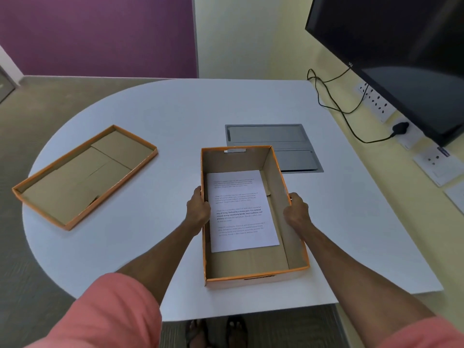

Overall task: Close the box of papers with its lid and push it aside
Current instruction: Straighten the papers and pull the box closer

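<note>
An open orange cardboard box [276, 189] stands on the white table, near its front edge. A printed sheet of paper [238, 209] lies flat on the box's floor. My left hand [199, 207] grips the box's left wall and my right hand [296, 212] grips its right wall, both about halfway along. The orange lid [82, 177] lies upside down on the table at the left, well apart from the box, with its brown inside facing up.
A grey cable hatch [288, 139] is set into the table [175, 116] just behind the box. A black monitor [401, 59] hangs at the right, with cables [334, 104] and wall sockets [376, 101] below it. The table's left edge is rounded.
</note>
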